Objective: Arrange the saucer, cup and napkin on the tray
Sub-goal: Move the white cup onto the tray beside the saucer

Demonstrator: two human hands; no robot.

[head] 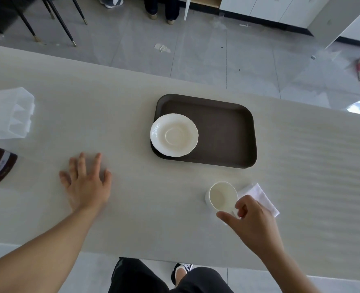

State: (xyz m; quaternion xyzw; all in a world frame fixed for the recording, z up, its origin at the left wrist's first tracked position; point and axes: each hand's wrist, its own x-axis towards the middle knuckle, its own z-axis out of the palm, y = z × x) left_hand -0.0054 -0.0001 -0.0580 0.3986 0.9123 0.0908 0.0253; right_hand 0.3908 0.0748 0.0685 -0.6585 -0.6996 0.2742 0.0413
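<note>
Right hand [251, 218]: fingers pinching cup [221, 196] handle, cup on table [132, 208]. Napkin [259, 197] just behind grip. Saucer [174, 135] on tray [227, 134], beyond. Left hand [86, 182]: spread flat, empty.

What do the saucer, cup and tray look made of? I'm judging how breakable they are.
Saucer: likely glazed ceramic, cream, glossy, with highlights on its scalloped rim. Cup: probably the same ceramic, smooth and cream. Tray: looks like dark brown matte plastic, with moulded rounded corners.
</note>
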